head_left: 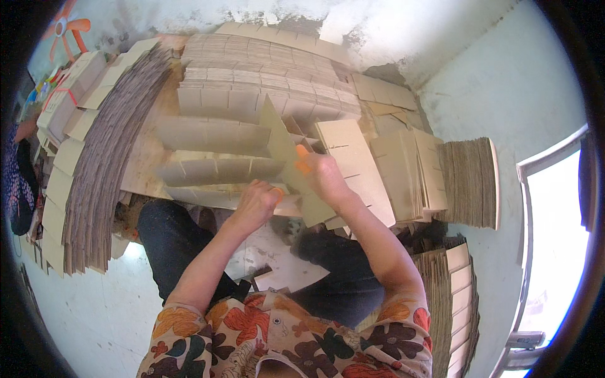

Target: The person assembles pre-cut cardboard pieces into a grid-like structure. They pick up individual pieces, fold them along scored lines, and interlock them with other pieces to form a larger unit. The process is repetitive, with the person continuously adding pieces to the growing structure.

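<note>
I see my right hand (324, 176) pinched on the tall slotted grey cardboard strip (285, 154) standing crosswise over three flat slotted cardboard strips (214, 170), my left hand (255, 205) gripping the nearest one; misaligned slots could, I judge, buckle it.

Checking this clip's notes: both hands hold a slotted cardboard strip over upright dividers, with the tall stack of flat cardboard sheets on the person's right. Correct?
Not quite. The head view shows the tall stack of flat cardboard sheets on the person's left. Both the left hand and right hand do hold the slotted cardboard strip over the upright dividers.
</note>
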Demonstrator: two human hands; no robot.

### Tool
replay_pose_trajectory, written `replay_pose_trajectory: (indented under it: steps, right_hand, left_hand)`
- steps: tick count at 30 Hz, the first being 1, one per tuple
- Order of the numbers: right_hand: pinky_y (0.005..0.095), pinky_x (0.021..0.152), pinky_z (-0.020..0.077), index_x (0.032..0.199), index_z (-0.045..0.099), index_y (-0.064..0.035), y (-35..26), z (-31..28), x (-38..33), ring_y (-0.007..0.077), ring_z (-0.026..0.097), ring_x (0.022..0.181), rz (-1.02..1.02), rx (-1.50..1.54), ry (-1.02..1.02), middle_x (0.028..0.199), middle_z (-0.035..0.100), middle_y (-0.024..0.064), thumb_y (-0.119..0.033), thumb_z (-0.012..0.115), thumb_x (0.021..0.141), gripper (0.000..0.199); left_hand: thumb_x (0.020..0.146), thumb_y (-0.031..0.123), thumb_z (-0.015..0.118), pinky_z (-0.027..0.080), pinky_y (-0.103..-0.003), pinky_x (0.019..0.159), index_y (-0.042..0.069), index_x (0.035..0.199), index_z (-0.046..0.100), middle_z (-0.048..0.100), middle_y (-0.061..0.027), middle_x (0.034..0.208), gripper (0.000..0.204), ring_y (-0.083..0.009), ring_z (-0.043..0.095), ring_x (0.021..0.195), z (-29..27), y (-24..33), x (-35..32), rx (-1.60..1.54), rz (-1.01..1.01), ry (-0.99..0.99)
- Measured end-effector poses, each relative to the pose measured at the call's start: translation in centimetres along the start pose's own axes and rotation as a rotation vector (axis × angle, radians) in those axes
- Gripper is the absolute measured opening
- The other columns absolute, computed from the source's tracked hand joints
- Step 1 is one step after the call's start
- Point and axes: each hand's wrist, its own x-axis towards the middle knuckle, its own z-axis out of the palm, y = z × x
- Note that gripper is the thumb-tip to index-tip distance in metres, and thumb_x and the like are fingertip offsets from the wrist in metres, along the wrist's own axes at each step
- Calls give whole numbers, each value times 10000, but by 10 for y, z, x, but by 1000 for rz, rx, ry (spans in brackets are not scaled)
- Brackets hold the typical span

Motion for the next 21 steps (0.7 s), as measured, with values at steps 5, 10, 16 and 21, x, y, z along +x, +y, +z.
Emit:
replay_pose_trajectory:
  steps: [5, 10, 16, 21]
  right_hand:
    - [464, 616, 492, 779, 635, 8, -2, -1, -2, 398, 614, 686, 64, -59, 6, 741, 619, 229, -5, 613, 750, 39]
    - [458, 615, 500, 768, 624, 5, 5, 8, -6, 379, 623, 690, 17, -7, 35, 764, 626, 219, -17, 601, 748, 37]
    - [442, 646, 514, 834, 624, -33, 1, 28, -16, 339, 635, 737, 62, -361, -237, 814, 614, 144, -136, 586, 846, 110]
    - [402, 719, 506, 1083, 628, -88, 38, -28, -17, 311, 592, 880, 98, -455, 433, 939, 639, 124, -226, 691, 813, 309]
  left_hand:
    - [685, 51, 587, 426, -410, 645, 49, 692, 569, 578, -148, 671, 20, -311, 569, 699, 6, -4, -2, 32, -35, 3]
    - [716, 52, 650, 456, -422, 620, 58, 817, 652, 576, -118, 682, 101, -303, 562, 689, 8, -10, -5, 55, -33, -30]
    - [724, 81, 677, 456, -421, 606, 69, 823, 657, 590, -120, 692, 102, -297, 571, 694, 7, -5, 2, 56, -25, -53]
    - [753, 129, 658, 437, -391, 717, 37, 908, 624, 654, -122, 829, 183, -290, 592, 782, -3, -5, -4, -6, 19, 42]
